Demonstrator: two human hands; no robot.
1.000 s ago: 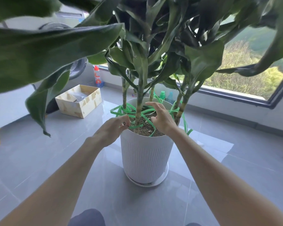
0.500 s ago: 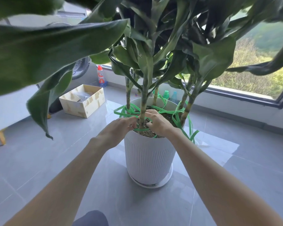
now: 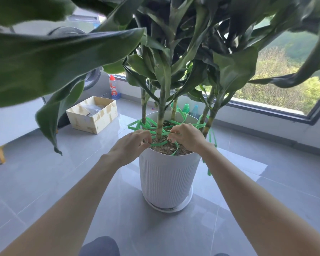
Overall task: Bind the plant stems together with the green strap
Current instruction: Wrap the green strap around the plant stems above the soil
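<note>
A tall plant with several green stems point(image 3: 161, 115) grows from soil in a white ribbed pot point(image 3: 166, 174) on the floor. A green strap point(image 3: 137, 125) lies in loose loops over the soil and around the stems, with one end hanging down the pot's right side. My left hand point(image 3: 131, 145) pinches the strap at the pot's near-left rim. My right hand point(image 3: 187, 136) pinches another part of it just right of the front stem. A short run of strap passes in front of that stem between my hands.
An open cardboard box point(image 3: 92, 115) sits on the grey tile floor to the left, a red-capped bottle point(image 3: 114, 87) behind it. Two small bottles point(image 3: 189, 109) stand behind the pot below a large window point(image 3: 284, 100). Big leaves hang overhead and at the left.
My hands have drawn apart slightly, each pinching the strap on either side of the front stem. The camera has moved closer and lower toward the pot.
</note>
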